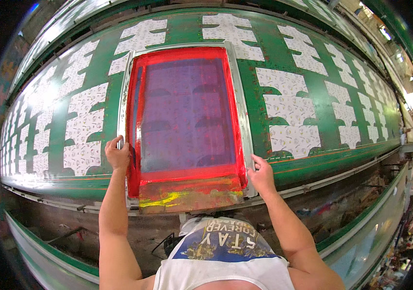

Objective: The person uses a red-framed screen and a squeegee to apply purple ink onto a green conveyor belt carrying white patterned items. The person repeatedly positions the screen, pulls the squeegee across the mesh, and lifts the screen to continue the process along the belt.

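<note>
A screen-printing frame (239, 111) with pale metal sides lies over the long green printing table (102, 67), tilt unclear. Its mesh shows a purple middle (187, 111) inside a bright red ink border, and a stained brown strip (189, 195) with yellow smears runs along the near end. My left hand (117, 154) is closed around the frame's left side, near the lower half. At the opposite side, my right hand (261, 174) grips the metal edge with curled fingers, a little lower down.
White printed fabric pieces (288, 111) lie in rows on both sides of the frame. A metal rail (293, 186) follows the table's near edge. Parallel tables (51, 241) stand nearer and beyond. Clutter lines the far right. My body in a white top is at the bottom.
</note>
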